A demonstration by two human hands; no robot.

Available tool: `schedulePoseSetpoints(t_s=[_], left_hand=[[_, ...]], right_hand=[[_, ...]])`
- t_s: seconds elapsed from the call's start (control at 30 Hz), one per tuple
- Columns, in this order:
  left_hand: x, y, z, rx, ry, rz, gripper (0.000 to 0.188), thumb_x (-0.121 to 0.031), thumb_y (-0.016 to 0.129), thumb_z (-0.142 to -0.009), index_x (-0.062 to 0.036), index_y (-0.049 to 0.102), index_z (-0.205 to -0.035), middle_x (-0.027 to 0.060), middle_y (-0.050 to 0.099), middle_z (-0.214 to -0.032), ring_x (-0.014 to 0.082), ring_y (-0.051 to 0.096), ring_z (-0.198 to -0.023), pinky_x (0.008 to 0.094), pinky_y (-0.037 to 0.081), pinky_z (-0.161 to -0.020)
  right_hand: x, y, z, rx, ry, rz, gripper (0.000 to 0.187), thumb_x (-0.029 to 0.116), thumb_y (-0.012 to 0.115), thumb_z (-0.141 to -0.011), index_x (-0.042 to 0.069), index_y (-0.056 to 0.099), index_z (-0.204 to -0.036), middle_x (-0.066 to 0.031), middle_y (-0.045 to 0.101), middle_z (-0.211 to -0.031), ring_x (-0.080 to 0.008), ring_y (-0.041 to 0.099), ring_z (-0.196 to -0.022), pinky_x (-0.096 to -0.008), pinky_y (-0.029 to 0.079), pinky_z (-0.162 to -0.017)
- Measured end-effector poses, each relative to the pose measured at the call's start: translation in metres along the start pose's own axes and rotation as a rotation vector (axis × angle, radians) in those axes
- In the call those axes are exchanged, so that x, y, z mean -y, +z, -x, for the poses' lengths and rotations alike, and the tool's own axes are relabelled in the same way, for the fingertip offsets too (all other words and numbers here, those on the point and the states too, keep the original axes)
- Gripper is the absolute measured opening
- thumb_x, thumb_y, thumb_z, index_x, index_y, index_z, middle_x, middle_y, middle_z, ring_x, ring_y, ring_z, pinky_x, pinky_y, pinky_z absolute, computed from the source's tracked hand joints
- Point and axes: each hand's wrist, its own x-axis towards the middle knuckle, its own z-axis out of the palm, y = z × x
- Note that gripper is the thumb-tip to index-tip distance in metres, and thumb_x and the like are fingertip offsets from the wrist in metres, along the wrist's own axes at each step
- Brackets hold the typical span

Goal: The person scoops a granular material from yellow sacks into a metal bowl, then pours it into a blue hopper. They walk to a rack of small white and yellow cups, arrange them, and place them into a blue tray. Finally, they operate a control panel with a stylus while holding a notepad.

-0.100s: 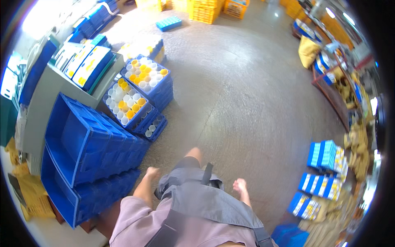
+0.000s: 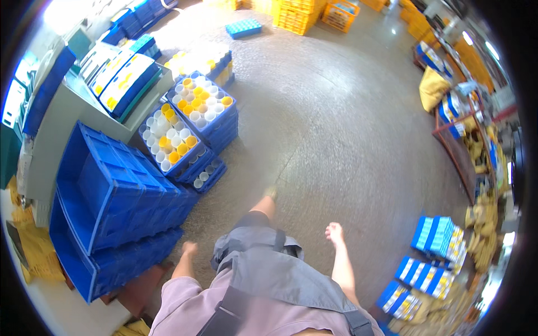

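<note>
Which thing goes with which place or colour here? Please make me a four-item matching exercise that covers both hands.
Things
1. left hand
2. right hand
3. packed cylinders
4. flat tray

Places and colours
A. white and yellow
B. over the floor, to the right of the grey garment
C. light blue, near the orange crates
D. between the large blue bins and the grey garment

Right pairs: 1-D, 2-B, 3-A, 4-C
</note>
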Motion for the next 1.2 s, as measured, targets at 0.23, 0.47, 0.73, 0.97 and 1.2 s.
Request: schedulePoseSetpoints(t_s=[0.23, 0.47, 0.73, 0.97, 1.2], left_hand=[[-0.146, 0.000, 0.050, 0.109, -0.626, 1.152, 0.030, -0.030, 0.046, -0.099, -0.0075, 0.066, -0.094, 0.0102, 0.062, -0.078, 0.0226, 0.059, -0.066, 0.0413, 0.047, -0.054], [-0.591, -0.212, -0.087, -0.061, 0.512, 0.738, 0.024, -0.020, 0.060, -0.089, -0.0056, 0.059, -0.069, 0.0035, 0.055, -0.058, 0.0147, 0.052, -0.049, 0.0343, 0.041, -0.046], [-0.906, -0.441, -0.214, -0.270, 0.576, 0.720, 0.038, -0.027, 0.066, -0.091, -0.0007, 0.066, -0.119, 0.0181, 0.073, -0.110, 0.0283, 0.070, -0.104, 0.0379, 0.054, -0.091], [-0.883, -0.394, -0.276, -0.159, 0.224, 0.646, 0.028, -0.029, 0.060, -0.081, -0.0024, 0.068, -0.074, 0.0140, 0.066, -0.067, 0.0258, 0.065, -0.062, 0.0415, 0.051, -0.062], [-0.854, -0.342, -0.260, 0.253, -0.882, 0.999, 0.021, -0.015, 0.059, -0.086, -0.0009, 0.075, -0.084, 0.0178, 0.074, -0.085, 0.0289, 0.073, -0.078, 0.0425, 0.057, -0.071]], right_hand=[[0.246, -0.058, -0.190, -0.048, -0.059, -0.074, 0.032, 0.014, 0.055, -0.102, 0.005, 0.056, -0.133, -0.0124, 0.069, -0.114, -0.0202, 0.070, -0.091, -0.0363, 0.059, -0.075], [0.299, -0.040, -0.298, 0.234, 0.173, 0.122, 0.027, 0.013, 0.056, -0.095, 0.008, 0.063, -0.120, -0.0120, 0.072, -0.100, -0.0266, 0.069, -0.097, -0.0448, 0.057, -0.080], [0.459, -0.047, -0.493, 0.303, 0.085, 0.434, 0.024, 0.018, 0.051, -0.097, 0.007, 0.066, -0.112, -0.0122, 0.070, -0.093, -0.0284, 0.068, -0.096, -0.0463, 0.057, -0.078], [0.815, -0.011, -0.694, 0.227, 0.216, 0.430, 0.029, 0.018, 0.044, -0.100, 0.006, 0.060, -0.122, -0.0109, 0.068, -0.101, -0.0282, 0.069, -0.092, -0.0496, 0.059, -0.075], [1.192, 0.173, -0.839, 0.343, -0.349, 0.610, 0.033, 0.013, 0.052, -0.102, 0.003, 0.056, -0.133, -0.0098, 0.069, -0.110, -0.0189, 0.069, -0.089, -0.0334, 0.059, -0.069]])
